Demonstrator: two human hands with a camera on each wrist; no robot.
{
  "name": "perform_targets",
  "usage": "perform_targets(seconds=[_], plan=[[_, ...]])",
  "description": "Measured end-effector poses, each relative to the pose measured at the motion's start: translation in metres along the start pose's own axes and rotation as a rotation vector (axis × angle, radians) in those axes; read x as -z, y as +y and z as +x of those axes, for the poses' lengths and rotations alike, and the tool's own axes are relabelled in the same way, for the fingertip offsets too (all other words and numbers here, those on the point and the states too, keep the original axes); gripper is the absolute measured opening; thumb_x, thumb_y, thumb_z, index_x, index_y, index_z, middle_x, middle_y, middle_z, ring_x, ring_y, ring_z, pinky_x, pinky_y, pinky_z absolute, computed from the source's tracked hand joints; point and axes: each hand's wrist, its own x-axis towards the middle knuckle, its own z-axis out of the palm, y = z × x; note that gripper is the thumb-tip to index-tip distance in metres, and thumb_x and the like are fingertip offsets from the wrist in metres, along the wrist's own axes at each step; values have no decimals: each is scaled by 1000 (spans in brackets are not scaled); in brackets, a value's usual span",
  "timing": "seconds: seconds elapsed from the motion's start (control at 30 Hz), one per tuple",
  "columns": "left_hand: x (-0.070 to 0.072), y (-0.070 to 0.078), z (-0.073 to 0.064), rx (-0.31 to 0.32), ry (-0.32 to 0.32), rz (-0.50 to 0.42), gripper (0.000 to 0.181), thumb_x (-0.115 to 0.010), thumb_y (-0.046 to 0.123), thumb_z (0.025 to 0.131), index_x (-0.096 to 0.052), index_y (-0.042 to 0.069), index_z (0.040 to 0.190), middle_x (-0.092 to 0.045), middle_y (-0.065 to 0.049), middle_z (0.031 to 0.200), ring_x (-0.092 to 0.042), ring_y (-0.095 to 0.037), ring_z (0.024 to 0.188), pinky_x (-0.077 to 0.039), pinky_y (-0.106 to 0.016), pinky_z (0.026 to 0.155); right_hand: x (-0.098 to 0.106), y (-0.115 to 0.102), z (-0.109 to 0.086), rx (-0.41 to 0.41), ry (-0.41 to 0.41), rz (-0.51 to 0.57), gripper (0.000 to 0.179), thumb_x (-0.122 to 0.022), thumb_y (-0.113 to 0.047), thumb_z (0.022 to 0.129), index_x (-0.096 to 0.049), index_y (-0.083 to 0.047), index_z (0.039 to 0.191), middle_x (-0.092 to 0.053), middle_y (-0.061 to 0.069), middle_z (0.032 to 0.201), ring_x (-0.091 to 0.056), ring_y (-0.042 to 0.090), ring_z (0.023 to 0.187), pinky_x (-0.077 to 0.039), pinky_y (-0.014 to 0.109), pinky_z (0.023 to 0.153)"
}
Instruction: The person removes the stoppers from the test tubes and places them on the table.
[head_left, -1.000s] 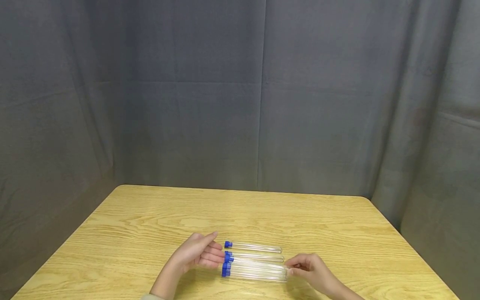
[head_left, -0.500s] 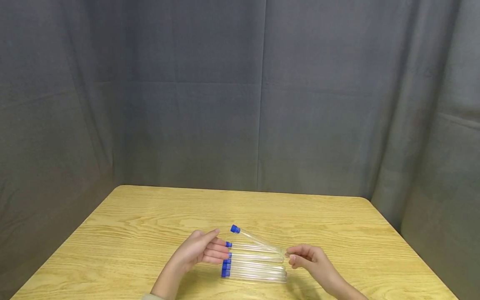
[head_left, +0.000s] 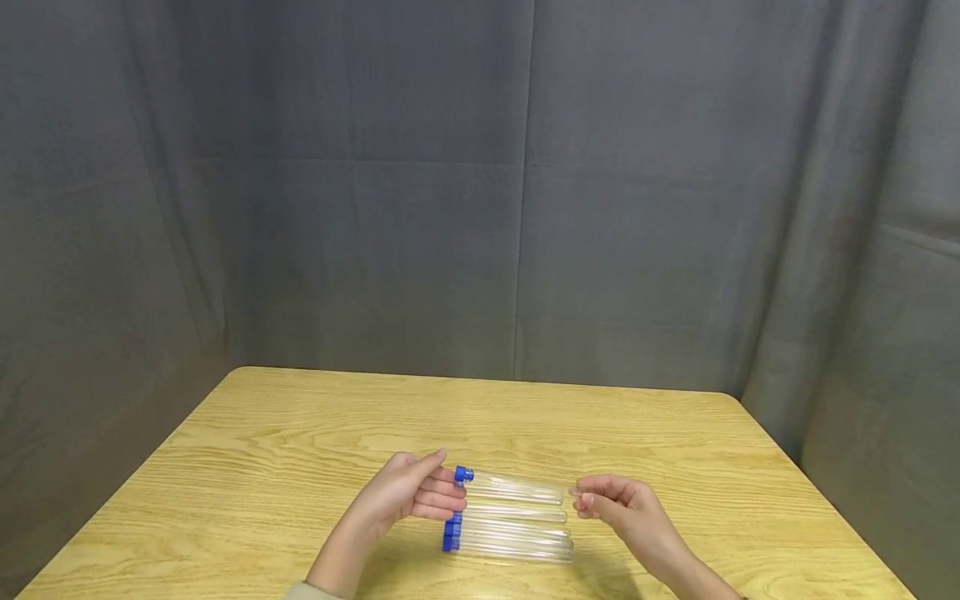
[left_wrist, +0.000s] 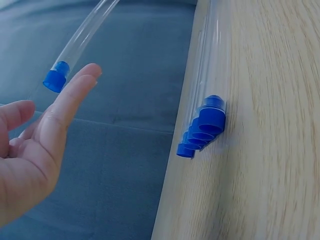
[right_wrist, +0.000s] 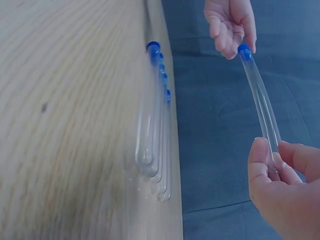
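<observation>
A clear test tube with a blue cap (right_wrist: 262, 102) is held above the table, tilted in the right wrist view. My right hand (head_left: 630, 517) pinches its rounded end between thumb and fingers. At the capped end, my left hand (head_left: 408, 492) is spread with the palm turned towards the tube. Its fingers lie close by the blue cap (left_wrist: 56, 77); whether they touch it I cannot tell. Beneath, several more capped test tubes (head_left: 513, 537) lie side by side on the table, blue caps (left_wrist: 210, 122) to the left and rounded ends to the right.
The wood-grain table (head_left: 300, 425) has rounded far corners. Grey curtains (head_left: 390, 208) hang behind it and along both sides. A small dark mark (right_wrist: 44, 107) shows on the tabletop in the right wrist view.
The right hand has lifted one tube from the row by its rounded end and moved it up and away. Its cap swung up, then came down beside the left fingers. The left hand moved slightly right.
</observation>
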Motion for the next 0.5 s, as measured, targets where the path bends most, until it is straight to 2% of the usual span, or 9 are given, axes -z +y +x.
perform_targets(seconds=[0.17, 0.3, 0.4, 0.5], plan=[[-1, 1, 0, -15, 11, -8, 53, -42, 26, 95, -43, -25, 108, -60, -31, 94, -64, -31, 82, -52, -36, 71, -1, -2, 2, 19, 4, 75, 27, -53, -3, 89, -51, 15, 108, -64, 2, 96, -60, 12, 84, -49, 27, 80], [-4, 2, 1, -38, 34, -13, 44, -45, 21, 94, -47, -22, 106, -61, -28, 92, -64, -30, 82, -52, -36, 72, -2, -3, 3, 19, 0, 129, 18, -53, -3, 89, -60, 3, 104, -65, 1, 96, -61, 11, 84, -49, 26, 80], [-6, 3, 2, -58, 48, -2, 39, -51, 18, 92, -51, -19, 106, -62, -27, 93, -64, -29, 82, -52, -37, 73, -3, -3, 3, 19, -1, 150, 16, -52, -2, 89, -62, -4, 102, -65, 1, 96, -61, 11, 84, -49, 27, 80], [-7, 2, 3, -82, 59, 17, 37, -59, 15, 87, -53, -16, 107, -62, -25, 93, -64, -29, 82, -52, -38, 73, -3, -4, 3, 12, 11, 152, 15, -53, -3, 89, -61, -5, 101, -65, 2, 97, -60, 12, 84, -49, 27, 80]])
